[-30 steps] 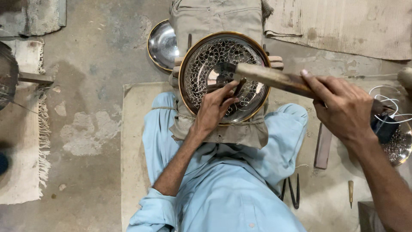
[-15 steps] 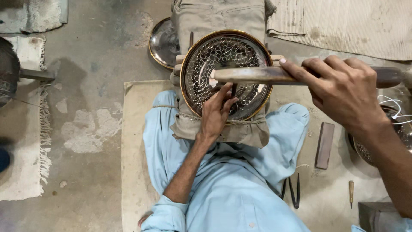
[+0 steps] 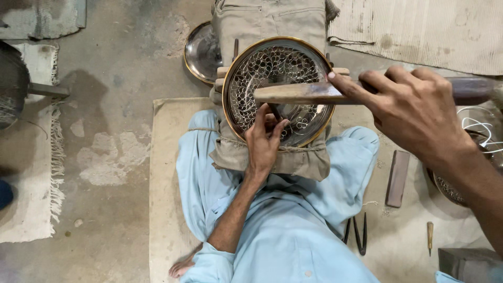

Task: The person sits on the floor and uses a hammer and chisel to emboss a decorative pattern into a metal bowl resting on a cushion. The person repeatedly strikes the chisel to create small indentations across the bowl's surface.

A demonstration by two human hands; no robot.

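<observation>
A round patterned metal plate [image 3: 262,68] with a gold rim rests on a cloth-wrapped block [image 3: 272,21] over my lap. My left hand [image 3: 264,139] sits on the plate's lower part, pinching a thin dark chisel [image 3: 273,111] whose tip touches the metal. My right hand [image 3: 414,112] is shut around a long wooden striker [image 3: 298,93], held level across the plate just above the chisel's top. The far end of the striker is blurred at the right edge.
A second shiny plate [image 3: 201,52] lies behind the block at the left. On the mat [image 3: 162,173] to my right are a flat brown bar [image 3: 398,178], dark dividers [image 3: 359,233], a small wood-handled tool [image 3: 429,233] and a patterned bowl [image 3: 450,188].
My right hand has swung the wooden striker up and to the left, from a slant to level over the plate. The left hand stays on the plate with the chisel.
</observation>
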